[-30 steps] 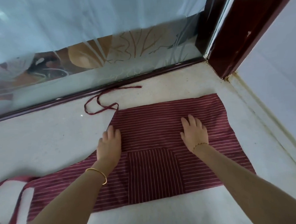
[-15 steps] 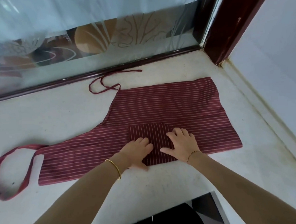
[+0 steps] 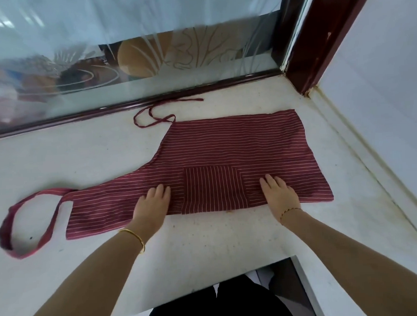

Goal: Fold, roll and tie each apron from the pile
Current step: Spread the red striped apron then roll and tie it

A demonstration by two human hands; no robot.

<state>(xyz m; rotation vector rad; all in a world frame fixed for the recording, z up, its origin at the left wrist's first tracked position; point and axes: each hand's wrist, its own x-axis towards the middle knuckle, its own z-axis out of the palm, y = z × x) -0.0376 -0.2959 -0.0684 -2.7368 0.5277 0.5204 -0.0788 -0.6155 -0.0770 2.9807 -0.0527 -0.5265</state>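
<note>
A dark red apron (image 3: 216,147) with thin white stripes lies flat, folded lengthwise, on the white counter (image 3: 207,245). Its square pocket (image 3: 211,189) sits at the near edge. The neck loop (image 3: 24,220) trails out to the left, and a waist tie (image 3: 157,117) curls at the far side by the window frame. My left hand (image 3: 152,204) presses flat on the cloth left of the pocket. My right hand (image 3: 279,192) presses flat on it right of the pocket. Both have straight fingers.
A glass pane with a dark wooden frame (image 3: 127,106) runs along the counter's far edge. A dark red post (image 3: 317,43) and a white wall (image 3: 388,100) close the right corner. The counter's near edge (image 3: 233,277) has a cut-out, with dark clothing below.
My hands slid from the far part of the apron to the pocket, then spread apart to either side of it along the near edge. The camera view pulled back.
</note>
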